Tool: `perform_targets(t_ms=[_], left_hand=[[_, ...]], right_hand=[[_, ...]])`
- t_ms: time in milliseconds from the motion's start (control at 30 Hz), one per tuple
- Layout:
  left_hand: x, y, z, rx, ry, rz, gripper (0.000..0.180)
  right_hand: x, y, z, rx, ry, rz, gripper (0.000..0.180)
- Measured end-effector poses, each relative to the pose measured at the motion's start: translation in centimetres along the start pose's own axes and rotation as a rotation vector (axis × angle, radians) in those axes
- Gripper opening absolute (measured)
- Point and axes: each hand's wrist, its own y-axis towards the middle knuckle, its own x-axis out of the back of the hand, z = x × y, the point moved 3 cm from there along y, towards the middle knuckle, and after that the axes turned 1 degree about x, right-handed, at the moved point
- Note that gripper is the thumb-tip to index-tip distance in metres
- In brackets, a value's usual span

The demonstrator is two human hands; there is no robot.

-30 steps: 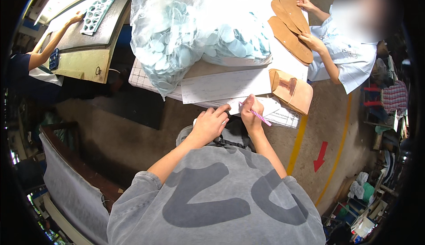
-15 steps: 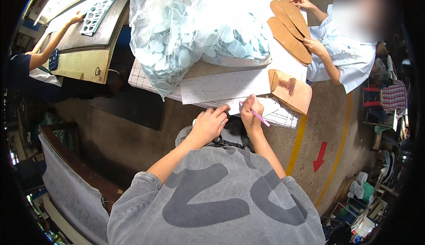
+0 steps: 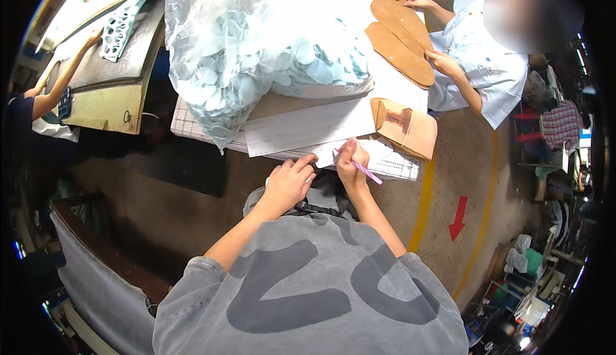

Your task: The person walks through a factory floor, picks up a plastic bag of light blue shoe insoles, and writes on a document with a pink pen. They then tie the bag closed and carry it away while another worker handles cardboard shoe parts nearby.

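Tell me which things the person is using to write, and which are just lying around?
In use:
right hand holding the pink pen
left hand resting at the edge of the paper sheets

Just lying about:
clear bag of pale blue discs
tan folded leather piece
tan sole shapes, handled by another person

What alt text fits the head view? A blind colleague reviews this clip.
A person's right hand holds a pink pen over papers at a table edge, left hand resting beside it. Behind sit a bag of pale discs and tan insoles.
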Motion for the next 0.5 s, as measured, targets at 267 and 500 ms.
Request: perform_targets(t_ms=[267, 500], left_hand=[[0.06, 0.1, 0.0, -0.021, -0.021, -0.025, 0.013], [0.0, 0.11, 0.06, -0.014, -0.016, -0.018, 0.014]], right_hand=[[-0.3, 0.09, -0.38, -0.048, 0.006, 0.018, 0.048], [-0.34, 0.2, -0.43, -0.052, -0.007, -0.014, 0.057]])
